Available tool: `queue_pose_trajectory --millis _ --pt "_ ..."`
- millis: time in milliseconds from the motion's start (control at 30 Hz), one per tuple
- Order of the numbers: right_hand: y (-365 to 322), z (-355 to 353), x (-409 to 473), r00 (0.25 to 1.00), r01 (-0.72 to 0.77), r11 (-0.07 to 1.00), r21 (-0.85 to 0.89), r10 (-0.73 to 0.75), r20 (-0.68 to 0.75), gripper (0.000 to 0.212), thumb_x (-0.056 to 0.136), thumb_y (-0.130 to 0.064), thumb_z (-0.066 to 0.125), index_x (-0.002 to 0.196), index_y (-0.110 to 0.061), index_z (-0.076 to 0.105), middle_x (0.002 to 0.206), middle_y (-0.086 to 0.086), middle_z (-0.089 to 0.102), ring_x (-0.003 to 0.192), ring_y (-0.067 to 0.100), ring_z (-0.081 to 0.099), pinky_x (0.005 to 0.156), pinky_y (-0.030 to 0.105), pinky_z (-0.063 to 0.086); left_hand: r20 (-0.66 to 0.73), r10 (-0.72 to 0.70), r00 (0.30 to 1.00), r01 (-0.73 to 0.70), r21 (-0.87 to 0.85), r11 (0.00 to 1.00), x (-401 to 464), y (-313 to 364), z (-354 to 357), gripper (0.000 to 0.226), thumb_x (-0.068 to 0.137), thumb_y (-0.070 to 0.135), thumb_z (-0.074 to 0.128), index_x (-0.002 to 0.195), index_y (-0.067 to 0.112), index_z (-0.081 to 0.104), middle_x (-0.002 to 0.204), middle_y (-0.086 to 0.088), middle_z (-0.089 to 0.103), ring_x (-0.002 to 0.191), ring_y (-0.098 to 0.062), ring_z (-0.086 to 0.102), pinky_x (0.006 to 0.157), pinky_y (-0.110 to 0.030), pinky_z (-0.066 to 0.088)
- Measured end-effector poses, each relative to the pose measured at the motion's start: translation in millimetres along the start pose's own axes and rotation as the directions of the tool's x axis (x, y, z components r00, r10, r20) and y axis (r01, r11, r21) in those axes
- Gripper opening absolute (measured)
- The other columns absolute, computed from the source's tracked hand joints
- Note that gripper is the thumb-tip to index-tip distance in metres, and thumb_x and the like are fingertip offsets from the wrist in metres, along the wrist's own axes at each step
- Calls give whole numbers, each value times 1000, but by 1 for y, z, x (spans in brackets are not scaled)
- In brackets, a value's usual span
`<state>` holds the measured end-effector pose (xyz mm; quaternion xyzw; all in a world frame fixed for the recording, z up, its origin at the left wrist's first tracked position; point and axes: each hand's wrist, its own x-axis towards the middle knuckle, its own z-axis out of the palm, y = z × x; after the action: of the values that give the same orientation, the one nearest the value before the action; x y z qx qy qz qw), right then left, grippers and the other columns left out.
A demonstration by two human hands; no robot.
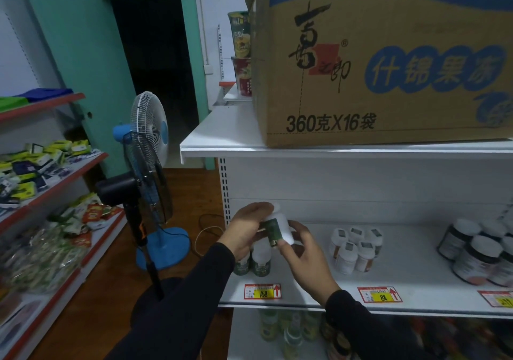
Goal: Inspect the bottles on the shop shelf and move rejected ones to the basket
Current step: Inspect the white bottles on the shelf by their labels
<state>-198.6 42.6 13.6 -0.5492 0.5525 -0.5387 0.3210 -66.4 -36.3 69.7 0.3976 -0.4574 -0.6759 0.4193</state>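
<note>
At nine o'clock, a red-edged side rack [55, 176] carries packets of snacks, and just right of it stand two pedestal fans, a black fan [144, 182] in front of a white and blue fan [151, 126]. Toward six o'clock, slightly left, the left hand [244, 230] curls its fingers round a white bottle with a green label [276, 228], held tilted above the white shop shelf [388, 284]. The right hand [301, 254] pinches the same bottle from its lower right side, thumb on the label edge. Directly below the held bottle, two green-labelled bottles [254, 262] stand upright near the shelf's front lip, above a price tag reading 168 [262, 291]. Further right, toward four o'clock, a cluster of small white bottles [355, 247] stands above a tag reading 88 [379, 294]. At three o'clock, dark jars with white lids [477, 251] are grouped at the frame edge. At one o'clock, a large cardboard carton [388, 62] sits on the top shelf. No basket shows.
</note>
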Motion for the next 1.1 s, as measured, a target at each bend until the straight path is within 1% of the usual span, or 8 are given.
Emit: queue_pose_trajectory --millis 133,267,433,567,667,733,900,1100 --pt "-3 1 1 1000 1 1000 0 -1 19 42 92 -27 67 128 -35 47 123 -7 54 98 -5 62 79 11 51 -18 20 1000 -19 4 1000 1 0 -1 22 89 19 68 109 10 65 110 -13 67 95 -24 66 69 -28 55" --pt "-1 1 2 999 -26 1000 -9 26 18 57 85 -27 75 134 -31 46 125 -6 47 97 5 66 81 17 54 -55 37 998 -36 26 999 3 -1 3 25 85 22 73 105 9 66 108 -12 68 98 -25 65 77 -30 54" --pt "-1 0 2 1000 -16 1000 -4 16 15 40 95 -27 63 128 -37 45 123 -10 60 102 1 63 81 13 51 6 13 1000 -13 0 1000 2 3 2 19 93 17 63 110 8 64 111 -15 67 94 -24 66 69 -27 56" --pt "-1 0 1 1000 -7 1000 -19 8 27 43 95 -28 64 132 -34 43 124 -13 57 103 -7 60 81 11 50 -16 25 1000 -25 12 1000 2 2 2 20 90 16 67 109 8 65 107 -13 68 92 -24 66 66 -27 55" --pt "3 -1 1 999 -34 999 1 34 31 57 87 -29 73 137 -31 44 127 -8 51 100 -1 64 84 18 54 -43 34 999 -33 11 999 3 1 3 28 85 18 73 110 7 65 108 -14 68 93 -23 66 70 -28 54" --pt "2 -1 2 999 -39 999 18 38 35 55 87 -25 73 133 -34 44 125 -9 54 99 2 66 84 20 55 -53 41 998 -39 29 999 5 0 3 29 84 19 74 109 8 66 106 -13 69 91 -22 66 71 -27 53" --pt "-1 -2 -1 999 -20 1000 11 19 27 40 95 -23 64 129 -34 45 115 -19 60 100 -9 61 80 9 49 -21 24 1000 -23 51 998 4 0 2 23 89 21 69 109 11 66 108 -11 70 96 -23 66 78 -29 52" --pt "1 -1 -1 1000 1 1000 20 -1 5 33 96 -25 61 119 -45 49 113 -14 66 100 5 66 91 32 56 18 -20 1000 19 81 997 1 -1 3 32 88 20 70 118 14 59 110 -14 69 95 -27 71 74 -32 58"
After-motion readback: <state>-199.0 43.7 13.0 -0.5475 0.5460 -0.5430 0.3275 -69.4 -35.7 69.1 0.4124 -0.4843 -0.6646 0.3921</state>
